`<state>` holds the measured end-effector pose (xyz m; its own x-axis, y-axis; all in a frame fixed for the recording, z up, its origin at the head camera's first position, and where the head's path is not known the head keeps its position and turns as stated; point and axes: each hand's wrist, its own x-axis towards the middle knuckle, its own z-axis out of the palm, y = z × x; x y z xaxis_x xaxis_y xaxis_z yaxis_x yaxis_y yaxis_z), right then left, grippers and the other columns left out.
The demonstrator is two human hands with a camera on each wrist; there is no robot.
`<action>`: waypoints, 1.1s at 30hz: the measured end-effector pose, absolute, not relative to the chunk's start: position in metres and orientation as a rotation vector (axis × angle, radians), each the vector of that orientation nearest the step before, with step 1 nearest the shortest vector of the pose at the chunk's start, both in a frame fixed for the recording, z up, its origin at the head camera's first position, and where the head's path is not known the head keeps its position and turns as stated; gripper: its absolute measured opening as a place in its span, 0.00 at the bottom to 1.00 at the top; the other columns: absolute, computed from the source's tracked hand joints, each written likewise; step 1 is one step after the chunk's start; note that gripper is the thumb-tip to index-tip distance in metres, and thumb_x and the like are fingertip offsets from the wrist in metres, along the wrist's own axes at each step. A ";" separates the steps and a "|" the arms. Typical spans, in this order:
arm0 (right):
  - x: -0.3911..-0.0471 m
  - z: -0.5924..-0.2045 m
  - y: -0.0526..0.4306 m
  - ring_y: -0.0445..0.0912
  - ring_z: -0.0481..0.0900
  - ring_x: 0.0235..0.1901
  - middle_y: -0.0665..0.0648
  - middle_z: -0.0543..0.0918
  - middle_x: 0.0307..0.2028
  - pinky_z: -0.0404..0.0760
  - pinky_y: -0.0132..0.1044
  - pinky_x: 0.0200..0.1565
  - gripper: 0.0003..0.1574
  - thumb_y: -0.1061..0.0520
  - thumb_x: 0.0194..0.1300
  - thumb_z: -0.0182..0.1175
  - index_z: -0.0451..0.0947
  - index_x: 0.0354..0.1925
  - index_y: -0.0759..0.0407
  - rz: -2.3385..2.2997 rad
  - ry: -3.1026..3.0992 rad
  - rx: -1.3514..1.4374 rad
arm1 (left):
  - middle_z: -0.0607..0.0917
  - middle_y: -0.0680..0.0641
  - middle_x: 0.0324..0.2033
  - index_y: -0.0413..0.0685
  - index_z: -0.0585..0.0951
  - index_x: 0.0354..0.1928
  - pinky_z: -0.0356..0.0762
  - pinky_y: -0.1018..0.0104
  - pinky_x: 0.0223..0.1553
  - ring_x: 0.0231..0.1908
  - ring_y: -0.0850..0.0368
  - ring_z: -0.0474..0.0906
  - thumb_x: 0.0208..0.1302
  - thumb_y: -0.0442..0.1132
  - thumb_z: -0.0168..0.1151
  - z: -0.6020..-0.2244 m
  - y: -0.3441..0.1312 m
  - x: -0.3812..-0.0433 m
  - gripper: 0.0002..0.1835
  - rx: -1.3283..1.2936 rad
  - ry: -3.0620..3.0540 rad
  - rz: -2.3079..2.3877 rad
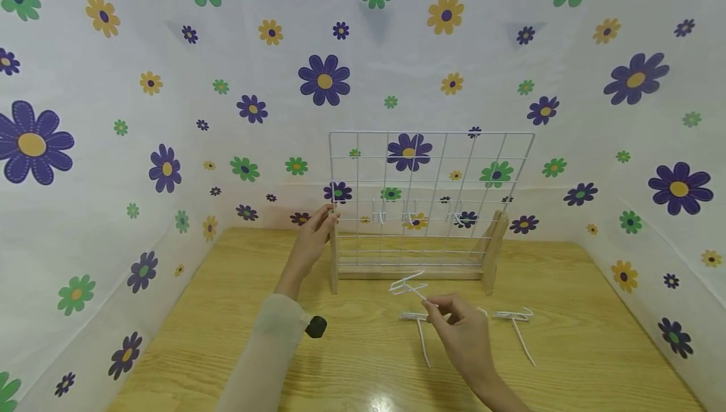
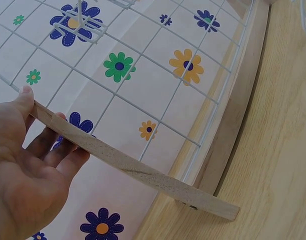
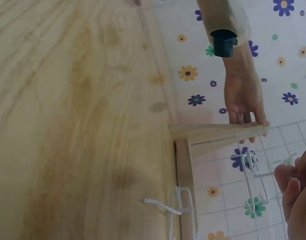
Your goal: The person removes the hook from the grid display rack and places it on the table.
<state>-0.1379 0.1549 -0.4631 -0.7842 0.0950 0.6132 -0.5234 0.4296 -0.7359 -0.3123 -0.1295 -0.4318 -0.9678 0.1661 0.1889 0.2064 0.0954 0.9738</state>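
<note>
We see the white wire hook (image 1: 416, 291) above the table (image 1: 187, 336), its stem pinched by the fingers of the right hand (image 1: 462, 333), the long axis running far and left from them, looped end foremost. The wire grid (image 1: 440, 181) stands beyond (apart from the hook, we judge). The left hand (image 1: 311, 242), farther from the hook, has its fingers curled round the left wooden upright (image 1: 334, 261); a loose hook (image 1: 524, 343) lies to the right

Left fingers (image 2: 73, 162) curl, gripping, while right fingers (image 1: 449, 303) pinch.
</note>
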 end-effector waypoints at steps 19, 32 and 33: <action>-0.143 -0.490 0.122 0.35 0.75 0.17 0.49 0.87 0.26 0.72 0.21 0.14 0.13 0.77 0.55 0.71 0.84 0.33 0.63 1.308 -2.112 0.567 | 0.70 0.39 0.73 0.50 0.63 0.79 0.69 0.51 0.71 0.72 0.44 0.67 0.84 0.49 0.47 -0.438 -0.132 -0.315 0.28 -0.368 -2.309 -2.044; -0.155 -0.504 0.108 0.33 0.79 0.22 0.52 0.89 0.27 0.63 0.18 0.10 0.13 0.75 0.53 0.74 0.85 0.32 0.60 1.200 -2.202 0.540 | 0.68 0.36 0.74 0.45 0.64 0.78 0.68 0.51 0.72 0.72 0.42 0.68 0.83 0.48 0.49 -0.436 -0.129 -0.316 0.29 -0.369 -2.274 -2.067; -0.155 -0.505 0.107 0.32 0.78 0.21 0.52 0.89 0.27 0.62 0.18 0.10 0.13 0.75 0.53 0.74 0.85 0.32 0.60 1.192 -2.209 0.535 | 0.68 0.36 0.74 0.45 0.64 0.78 0.69 0.51 0.72 0.71 0.43 0.68 0.83 0.48 0.49 -0.436 -0.129 -0.316 0.29 -0.366 -2.274 -2.063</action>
<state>-0.1554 0.1074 -0.5051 -0.7593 -0.0774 0.6461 -0.5827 0.5230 -0.6221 -0.3157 -0.1288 -0.4361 -0.9708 0.1413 0.1937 0.2065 0.0823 0.9750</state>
